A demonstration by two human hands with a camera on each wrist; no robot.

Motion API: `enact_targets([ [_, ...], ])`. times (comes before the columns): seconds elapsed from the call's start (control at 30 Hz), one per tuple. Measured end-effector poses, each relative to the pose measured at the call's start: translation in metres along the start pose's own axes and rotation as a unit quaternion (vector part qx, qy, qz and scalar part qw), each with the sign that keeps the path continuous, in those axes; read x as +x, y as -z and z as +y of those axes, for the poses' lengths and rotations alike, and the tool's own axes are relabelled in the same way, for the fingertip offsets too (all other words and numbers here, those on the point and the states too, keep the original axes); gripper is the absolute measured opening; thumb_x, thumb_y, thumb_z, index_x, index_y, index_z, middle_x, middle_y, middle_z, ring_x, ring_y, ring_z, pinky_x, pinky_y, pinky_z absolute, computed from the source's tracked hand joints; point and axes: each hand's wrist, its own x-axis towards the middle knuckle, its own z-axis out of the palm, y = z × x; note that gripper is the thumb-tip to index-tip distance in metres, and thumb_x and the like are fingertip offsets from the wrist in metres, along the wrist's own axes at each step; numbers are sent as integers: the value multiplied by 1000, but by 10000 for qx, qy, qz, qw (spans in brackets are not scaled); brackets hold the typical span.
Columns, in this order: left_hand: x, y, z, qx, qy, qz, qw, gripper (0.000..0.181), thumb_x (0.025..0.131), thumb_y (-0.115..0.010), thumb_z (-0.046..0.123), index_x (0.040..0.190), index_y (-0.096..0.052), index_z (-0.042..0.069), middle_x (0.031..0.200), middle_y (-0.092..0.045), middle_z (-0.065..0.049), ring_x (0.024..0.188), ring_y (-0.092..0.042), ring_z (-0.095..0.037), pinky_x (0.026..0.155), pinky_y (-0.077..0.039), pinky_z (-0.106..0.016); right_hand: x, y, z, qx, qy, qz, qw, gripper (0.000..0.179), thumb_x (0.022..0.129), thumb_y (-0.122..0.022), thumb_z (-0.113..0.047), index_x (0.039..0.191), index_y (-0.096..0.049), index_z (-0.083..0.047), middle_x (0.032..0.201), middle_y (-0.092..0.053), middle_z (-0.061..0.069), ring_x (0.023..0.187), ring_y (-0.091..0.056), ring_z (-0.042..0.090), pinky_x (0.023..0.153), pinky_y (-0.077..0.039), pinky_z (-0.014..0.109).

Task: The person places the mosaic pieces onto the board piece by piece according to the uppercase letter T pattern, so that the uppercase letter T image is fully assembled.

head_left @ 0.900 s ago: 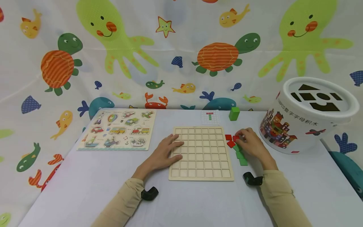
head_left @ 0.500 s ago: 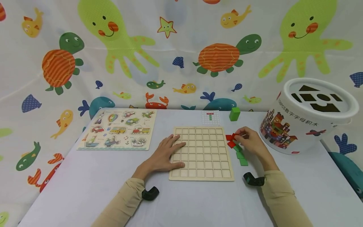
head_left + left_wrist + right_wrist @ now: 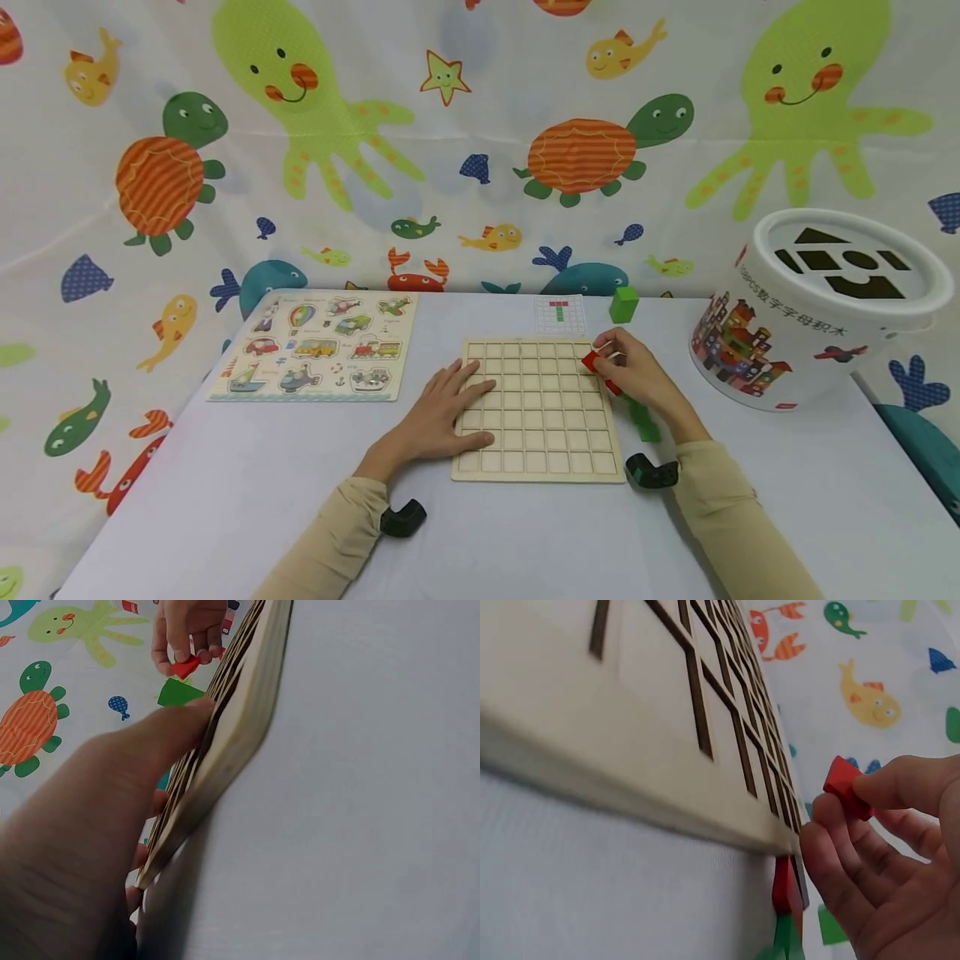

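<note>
A wooden grid board with square cells lies on the white table. My left hand rests on its left side, fingers spread over the edge and the outer cells; the thumb shows at the border in the left wrist view. My right hand pinches a red square tile between thumb and fingers, raised by the board's upper right part. Below that hand, along the right edge, lie another red tile and several green tiles, partly hidden by the hand.
Behind the board lies a small card with a red and green T on a grid. A green block stands beside it. A white lidded bucket stands at right, and a picture puzzle board lies at left.
My right hand has picked the red tile from the pile and carried it left to the board's upper right edge. My left hand stays on the board, having shifted only slightly.
</note>
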Motion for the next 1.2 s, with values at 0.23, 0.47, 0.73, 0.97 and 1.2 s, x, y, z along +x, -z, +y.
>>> enact_targets([
  [0.23, -2, -1, 0, 35, 84, 11, 10000, 76, 83, -58, 60, 147, -35, 26, 158, -17, -8, 147, -8, -34, 115, -11, -56, 7, -15, -13, 50, 364, -297, 9989, 20, 93, -54, -10, 112, -56, -3, 103, -60, 18, 80, -63, 23, 68, -51, 27],
  [0.47, -4, 0, 0, 22, 120, -3, 9999, 74, 83, -58, 58, 147, -35, 26, 159, -16, -8, 147, -7, -33, 115, -10, -56, 15, -31, -20, 31, 289, -288, 9992, 16, 93, -57, -15, 106, -58, -5, 100, -63, 15, 82, -63, 21, 70, -52, 27],
  [0.73, -3, 0, 0, -7, 58, 76, 10000, 74, 84, -59, 56, 146, -36, 25, 158, -18, -9, 147, -9, -34, 114, -12, -57, 21, -44, -30, 71, 354, -323, 9988, 16, 93, -59, -17, 105, -61, -6, 97, -62, 13, 74, -59, 22, 59, -48, 28],
  [0.97, -1, -1, 1, 14, 128, -27, 9999, 74, 84, -56, 59, 147, -35, 27, 158, -18, -8, 147, -8, -33, 115, -12, -56, 28, -56, -35, 92, 345, -514, 9980, 16, 92, -61, -19, 103, -61, -8, 96, -63, 11, 68, -59, 21, 61, -49, 28],
  [1.2, -1, -1, 3, 2, 123, -15, 9999, 74, 84, -56, 59, 146, -36, 26, 158, -18, -7, 147, -9, -33, 115, -13, -56, 36, -70, -41, -168, 293, -344, 9988, 20, 91, -61, -20, 107, -58, -9, 97, -64, 11, 73, -57, 17, 65, -48, 26],
])
